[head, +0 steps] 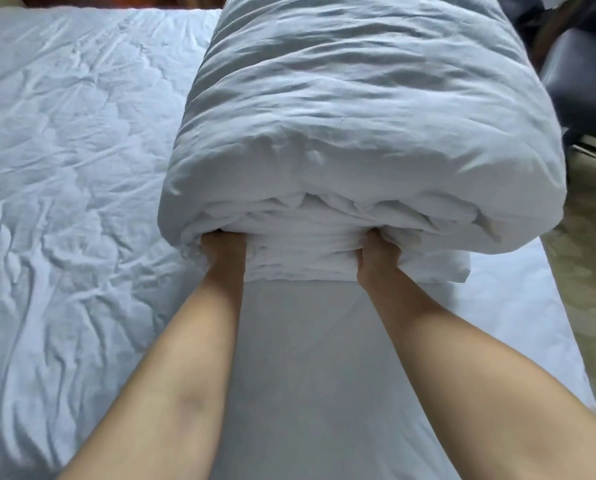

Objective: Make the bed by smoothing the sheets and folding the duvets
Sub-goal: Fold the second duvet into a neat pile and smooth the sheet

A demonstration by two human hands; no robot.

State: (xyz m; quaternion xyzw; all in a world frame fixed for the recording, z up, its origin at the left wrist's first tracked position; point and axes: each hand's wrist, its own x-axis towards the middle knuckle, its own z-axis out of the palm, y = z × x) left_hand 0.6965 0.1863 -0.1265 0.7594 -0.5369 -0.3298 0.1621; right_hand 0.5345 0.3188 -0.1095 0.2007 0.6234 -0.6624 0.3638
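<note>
- Here, your left hand (222, 247) was pushed into the near end of the folded duvet (359, 133), its fingers buried among the white layers and curled into them, so only the back of the hand and the wrist showed.
- Your right hand (378, 256) gripped the same end a little farther right, fingers closed into the stacked folds, with the knuckles and the thumb side visible.
- Both forearms reached forward from the bottom of the view, roughly parallel, with a strip of smooth sheet (307, 358) between them.
- The folded duvet was a thick, long bundle lying lengthwise away from you on the right half of the bed, its rounded top wrinkled and its near end showing several pressed layers one over another.
- That near end sat on the smooth sheet, and the bundle's right side came close to the mattress edge.
- On the left, a second duvet (64, 202) lay spread flat and heavily creased, touching the bundle along its left side.
- Beyond the bed on the right, a dark chair (587, 81) stood on a pale patterned floor (587, 289).
- A strip of dark wood (116, 1) showed along the top left edge; you could not tell from this view what it belonged to.
</note>
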